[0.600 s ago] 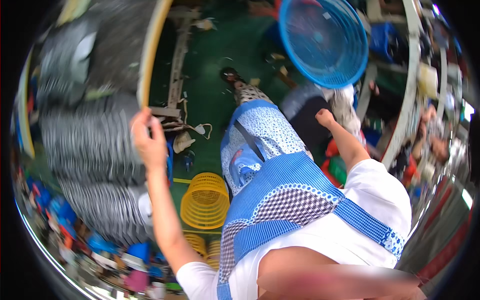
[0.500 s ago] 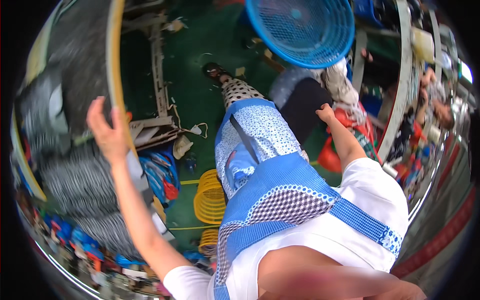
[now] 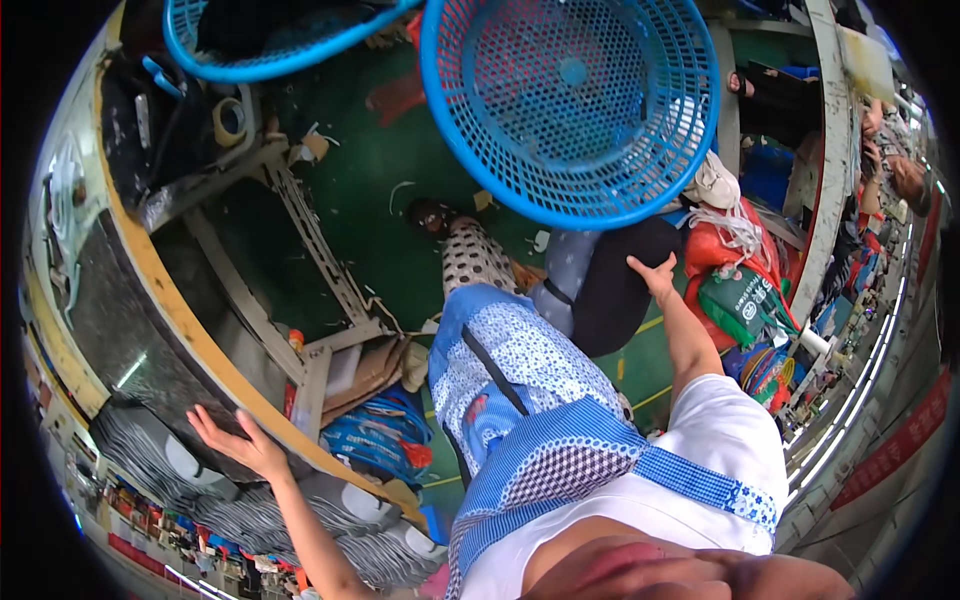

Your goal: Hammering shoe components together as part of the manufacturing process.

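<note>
Nothing gripped on either side

The left hand [image 3: 240,445] hangs over the yellow-edged worktop [image 3: 130,335], its fingers fanned and the thumb set well apart, with nothing pinched between them. Nearest to it are the stacks of grey pieces [image 3: 255,525], laid in rows at the end of the worktop closest to the body. The pieces overlap in close layers, an arrangement that probably saves room and leaves each edge easy to catch.

The right hand [image 3: 655,275] is out on the other side, fingers spread, likewise holding nothing. It shows against the edge of a black rounded pad [image 3: 620,295]; the fisheye view gives depth poorly here, so I cannot tell whether the hand touches the pad or floats above it. With both arms held away from the blue apron [image 3: 560,440], the pose seems to serve balance more than grip.

Ahead, a blue mesh basket [image 3: 585,216] has its wide mouth turned up, which would suit dropping things in from above. A second blue basket [image 3: 270,73], farther left, carries dark material [image 3: 270,30]. Below the worktop, flattened cardboard [image 3: 365,385] and a blue bundle [image 3: 370,440] sit close to its frame, presumably tucked there to spare walking room. A red bag [image 3: 712,245] and a green bag [image 3: 745,300] crowd together at right.
</note>
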Demonstrator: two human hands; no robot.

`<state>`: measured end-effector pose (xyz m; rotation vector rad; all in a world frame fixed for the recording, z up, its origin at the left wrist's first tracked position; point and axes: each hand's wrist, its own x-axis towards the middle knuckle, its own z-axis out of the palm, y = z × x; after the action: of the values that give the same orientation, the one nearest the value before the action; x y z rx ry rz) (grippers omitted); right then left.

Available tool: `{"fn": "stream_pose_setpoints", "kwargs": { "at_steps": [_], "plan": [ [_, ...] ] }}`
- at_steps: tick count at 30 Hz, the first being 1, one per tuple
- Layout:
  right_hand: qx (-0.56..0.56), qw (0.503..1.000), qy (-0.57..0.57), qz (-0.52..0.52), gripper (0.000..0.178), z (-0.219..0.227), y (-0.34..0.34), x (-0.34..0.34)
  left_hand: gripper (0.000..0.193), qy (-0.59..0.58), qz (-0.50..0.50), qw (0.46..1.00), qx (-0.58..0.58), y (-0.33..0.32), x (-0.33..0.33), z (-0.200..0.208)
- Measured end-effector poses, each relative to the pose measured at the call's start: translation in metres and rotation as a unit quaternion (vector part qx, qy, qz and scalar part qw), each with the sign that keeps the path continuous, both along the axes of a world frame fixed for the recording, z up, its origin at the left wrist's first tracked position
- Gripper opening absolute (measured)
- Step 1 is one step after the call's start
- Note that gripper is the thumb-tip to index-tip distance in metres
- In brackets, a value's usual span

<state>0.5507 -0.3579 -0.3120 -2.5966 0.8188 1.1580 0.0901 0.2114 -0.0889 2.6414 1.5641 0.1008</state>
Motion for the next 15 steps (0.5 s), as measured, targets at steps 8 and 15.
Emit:
{"fn": "stream_pose_setpoints", "kwargs": {
  "at_steps": [8,15],
  "plan": [
    [-0.079,0.991,0.023,0.108,0.15,-0.001,0.071,-0.029,0.064,-0.005,0.022,0.999,-0.024,-0.005,0.015,-0.011],
    [-0.082,0.985,0.019,0.149,0.149,-0.009,0.144,-0.071,0.07,-0.028,0.022,0.999,-0.031,-0.003,0.029,-0.012]
  ]
}}
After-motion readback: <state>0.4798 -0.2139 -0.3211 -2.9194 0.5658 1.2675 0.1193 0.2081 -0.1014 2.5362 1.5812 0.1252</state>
